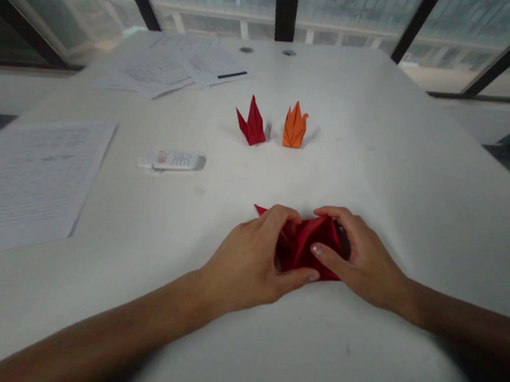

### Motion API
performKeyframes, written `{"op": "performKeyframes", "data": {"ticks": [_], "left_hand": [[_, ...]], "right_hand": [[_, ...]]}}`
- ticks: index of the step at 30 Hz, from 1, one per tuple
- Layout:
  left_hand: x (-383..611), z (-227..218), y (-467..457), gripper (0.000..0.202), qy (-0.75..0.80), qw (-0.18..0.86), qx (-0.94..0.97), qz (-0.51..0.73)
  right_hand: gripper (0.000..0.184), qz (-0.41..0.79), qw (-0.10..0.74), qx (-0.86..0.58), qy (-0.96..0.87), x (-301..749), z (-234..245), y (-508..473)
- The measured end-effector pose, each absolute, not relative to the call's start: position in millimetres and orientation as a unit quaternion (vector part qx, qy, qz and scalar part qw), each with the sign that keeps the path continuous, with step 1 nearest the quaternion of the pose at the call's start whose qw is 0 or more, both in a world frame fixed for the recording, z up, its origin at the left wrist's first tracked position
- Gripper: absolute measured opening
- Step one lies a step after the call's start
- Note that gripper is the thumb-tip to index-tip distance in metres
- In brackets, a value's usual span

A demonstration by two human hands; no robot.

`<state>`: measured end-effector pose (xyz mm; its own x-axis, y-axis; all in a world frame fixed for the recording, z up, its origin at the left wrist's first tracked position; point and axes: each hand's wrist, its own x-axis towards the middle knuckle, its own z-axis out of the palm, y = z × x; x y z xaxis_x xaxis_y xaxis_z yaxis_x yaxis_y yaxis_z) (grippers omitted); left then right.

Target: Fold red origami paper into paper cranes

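A piece of red folded paper (315,239) lies between my hands near the front of the white table, with a pocket opened toward me. My left hand (263,255) curls around its left side, thumb along the lower edge and fingers over the top. A pointed red tip sticks out behind those fingers. On the other side my right hand (357,253) grips the paper, its thumb pressed into the fold and its fingers at the upper right. Parts of the paper are hidden by both hands.
Beyond the hands stand a red origami figure (252,125) and an orange origami figure (294,128). A small white device with printing (176,160) lies to their left. Printed sheets (33,182) cover the table's left side, and more papers (177,66) lie at the back by the windows.
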<state>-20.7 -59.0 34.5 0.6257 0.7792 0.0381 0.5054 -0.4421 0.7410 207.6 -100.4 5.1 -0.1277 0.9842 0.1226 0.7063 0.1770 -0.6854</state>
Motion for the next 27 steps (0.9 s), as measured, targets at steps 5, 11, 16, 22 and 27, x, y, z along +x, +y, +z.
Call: {"op": "performKeyframes", "data": {"ticks": [5,11,16,22,27], "left_hand": [[-15,39,-62,0.043,0.450,0.356,0.796,0.193],[-17,43,-54,0.032,0.477,0.336,0.782,0.220],[-15,46,-46,0.013,0.478,0.359,0.767,0.234],[-19,47,-39,0.011,0.489,0.367,0.755,0.237],[-24,51,-33,0.019,0.460,0.311,0.799,0.230]], "right_hand": [[0.073,0.156,0.281,-0.595,-0.737,201,-2,-106],[0.075,0.097,0.258,-0.566,-0.777,199,-2,-112],[0.062,0.078,0.243,-0.541,-0.801,199,-1,-112],[0.070,0.061,0.261,-0.545,-0.795,198,-2,-113],[0.052,0.079,0.225,-0.522,-0.819,198,1,-111]]}}
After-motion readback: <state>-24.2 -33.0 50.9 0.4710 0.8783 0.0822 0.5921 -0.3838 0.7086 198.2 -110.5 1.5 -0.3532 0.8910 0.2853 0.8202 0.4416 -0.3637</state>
